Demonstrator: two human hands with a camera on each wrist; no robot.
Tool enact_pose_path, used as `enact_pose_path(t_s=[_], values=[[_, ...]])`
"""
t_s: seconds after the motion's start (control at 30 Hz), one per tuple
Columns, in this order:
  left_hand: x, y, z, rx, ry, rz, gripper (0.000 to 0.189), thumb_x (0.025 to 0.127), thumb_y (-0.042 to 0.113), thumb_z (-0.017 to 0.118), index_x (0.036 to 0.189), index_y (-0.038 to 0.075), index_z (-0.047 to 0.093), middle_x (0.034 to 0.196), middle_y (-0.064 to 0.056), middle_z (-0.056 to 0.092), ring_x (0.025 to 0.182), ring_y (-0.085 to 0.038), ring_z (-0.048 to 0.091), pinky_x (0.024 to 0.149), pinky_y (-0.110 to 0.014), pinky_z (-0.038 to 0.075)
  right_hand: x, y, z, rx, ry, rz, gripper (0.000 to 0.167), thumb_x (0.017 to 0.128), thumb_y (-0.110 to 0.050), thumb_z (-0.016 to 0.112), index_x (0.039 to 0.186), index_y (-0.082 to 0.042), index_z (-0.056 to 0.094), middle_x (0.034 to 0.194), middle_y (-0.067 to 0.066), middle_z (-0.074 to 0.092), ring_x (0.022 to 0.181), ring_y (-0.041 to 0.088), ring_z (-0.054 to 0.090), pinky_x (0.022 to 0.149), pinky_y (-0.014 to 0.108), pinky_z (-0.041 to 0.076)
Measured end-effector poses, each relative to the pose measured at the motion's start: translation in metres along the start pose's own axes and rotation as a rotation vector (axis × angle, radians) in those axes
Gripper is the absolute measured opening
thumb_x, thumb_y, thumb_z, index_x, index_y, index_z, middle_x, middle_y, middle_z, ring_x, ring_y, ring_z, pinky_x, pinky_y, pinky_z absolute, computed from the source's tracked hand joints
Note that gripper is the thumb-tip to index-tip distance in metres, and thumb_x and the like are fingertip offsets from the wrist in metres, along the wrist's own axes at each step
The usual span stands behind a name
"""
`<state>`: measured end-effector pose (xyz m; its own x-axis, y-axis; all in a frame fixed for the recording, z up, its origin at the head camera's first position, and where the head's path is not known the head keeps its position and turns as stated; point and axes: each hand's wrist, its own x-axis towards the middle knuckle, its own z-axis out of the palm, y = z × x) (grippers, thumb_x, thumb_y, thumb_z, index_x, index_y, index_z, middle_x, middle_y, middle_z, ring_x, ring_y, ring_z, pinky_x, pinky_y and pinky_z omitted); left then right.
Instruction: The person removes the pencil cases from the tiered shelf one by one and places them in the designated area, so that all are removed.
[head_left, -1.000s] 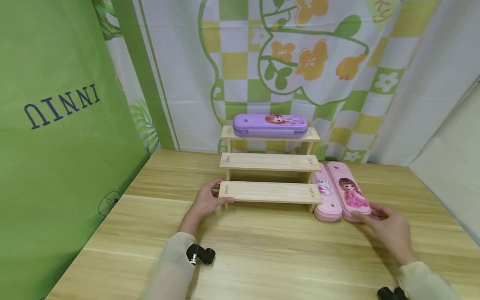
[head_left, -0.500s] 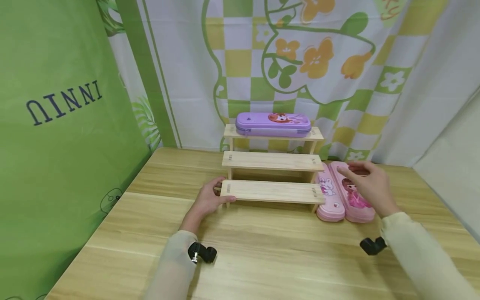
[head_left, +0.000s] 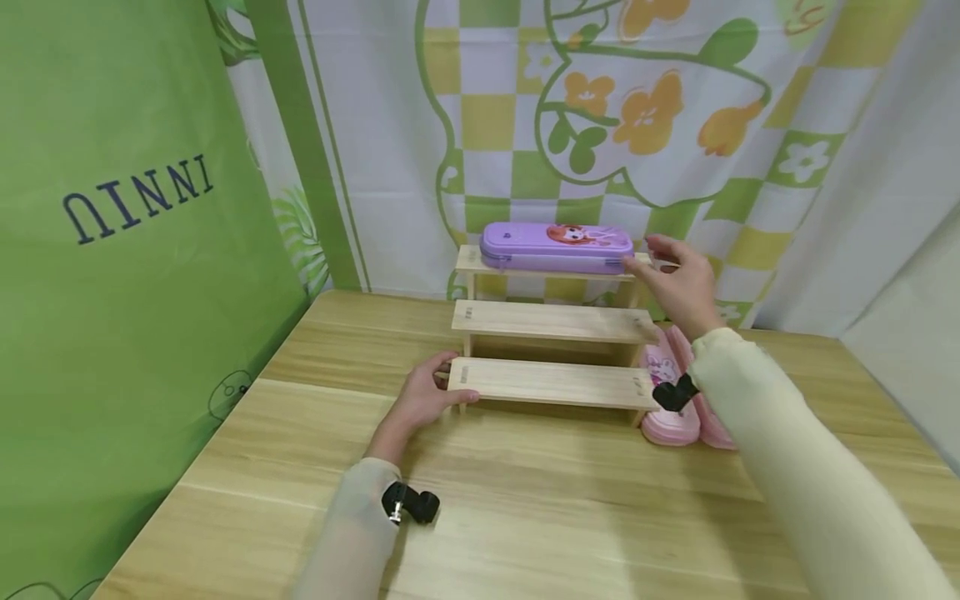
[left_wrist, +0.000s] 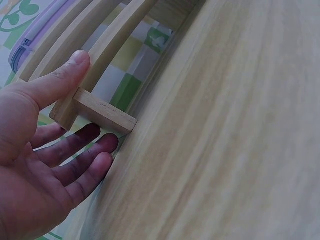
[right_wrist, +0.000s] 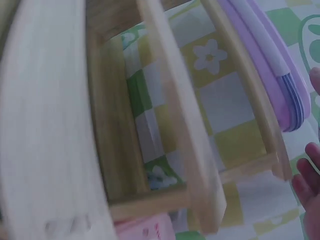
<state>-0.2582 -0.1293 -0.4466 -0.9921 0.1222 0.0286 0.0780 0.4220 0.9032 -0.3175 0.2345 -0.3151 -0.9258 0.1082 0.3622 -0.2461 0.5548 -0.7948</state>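
Note:
A three-tier wooden rack (head_left: pixel 551 321) stands on the table. My left hand (head_left: pixel 423 398) grips the left end of its lowest tier. In the left wrist view, that hand's thumb (left_wrist: pixel 75 62) lies against the board's front edge and the fingers curl beneath. A purple pencil case (head_left: pixel 555 254) with a red-haired doll picture lies along the top tier. My right hand (head_left: pixel 684 285) is at that case's right end, thumb and fingers spread. In the right wrist view, its fingers (right_wrist: pixel 306 190) appear apart from the case.
Two pink pencil cases lie side by side at the rack's right: the bunny case (head_left: pixel 671 427) and another (head_left: pixel 717 429) partly hidden by my right sleeve. The wooden table (head_left: pixel 517 508) extends in front. A patterned curtain (head_left: pixel 390 167) hangs close behind the rack.
My right hand has left the outer pink pencil case and moved up and left to the purple case's right end. My left hand keeps its hold on the rack.

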Motion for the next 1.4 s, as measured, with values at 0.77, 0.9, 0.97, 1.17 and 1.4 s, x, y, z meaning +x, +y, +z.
enact_pose_path(t_s=[0.77,0.9,0.97,1.17,1.4], values=[[0.002,-0.001,0.0,-0.03,-0.003,0.004,0.078,0.077,0.015,0.089,0.144,0.003,0.051,0.122,-0.016,0.063,0.097,-0.024,0.062,0.077,-0.029,0.052,0.03,-0.016,0.024,-0.008,-0.165,0.068,0.095,0.087,-0.045,0.078,0.158,-0.003,0.029,0.158,0.021,0.04,0.14,0.033,0.044,0.118,0.046,0.035],[0.001,0.0,0.0,-0.031,-0.002,0.007,0.078,0.077,0.015,0.089,0.144,0.002,0.051,0.122,-0.017,0.063,0.096,-0.025,0.062,0.077,-0.029,0.052,0.03,-0.014,0.025,0.003,-0.163,0.077,0.096,0.086,-0.047,0.078,0.157,-0.005,0.031,0.157,0.02,0.042,0.138,0.031,0.046,0.117,0.045,0.036],[0.0,0.0,0.0,-0.032,-0.003,0.008,0.078,0.077,0.015,0.089,0.144,0.002,0.051,0.122,-0.017,0.063,0.096,-0.025,0.062,0.077,-0.03,0.052,0.029,-0.013,0.025,0.005,-0.156,0.083,0.095,0.085,-0.047,0.079,0.157,-0.006,0.033,0.156,0.019,0.044,0.136,0.03,0.047,0.117,0.045,0.037],[0.001,-0.001,0.001,-0.031,-0.004,0.003,0.08,0.077,0.016,0.089,0.146,0.002,0.049,0.123,-0.017,0.063,0.097,-0.025,0.061,0.077,-0.029,0.052,0.026,-0.013,0.025,0.017,-0.11,0.091,0.092,0.082,-0.045,0.083,0.153,-0.005,0.041,0.15,0.018,0.05,0.128,0.026,0.051,0.112,0.041,0.042],[0.001,-0.001,0.001,-0.023,-0.002,-0.001,0.08,0.078,0.017,0.088,0.146,0.002,0.049,0.125,-0.017,0.063,0.099,-0.026,0.062,0.079,-0.03,0.053,0.02,-0.011,0.021,0.012,-0.048,0.065,0.085,0.079,-0.043,0.086,0.146,-0.003,0.051,0.139,0.018,0.059,0.114,0.022,0.057,0.092,0.022,0.046]])
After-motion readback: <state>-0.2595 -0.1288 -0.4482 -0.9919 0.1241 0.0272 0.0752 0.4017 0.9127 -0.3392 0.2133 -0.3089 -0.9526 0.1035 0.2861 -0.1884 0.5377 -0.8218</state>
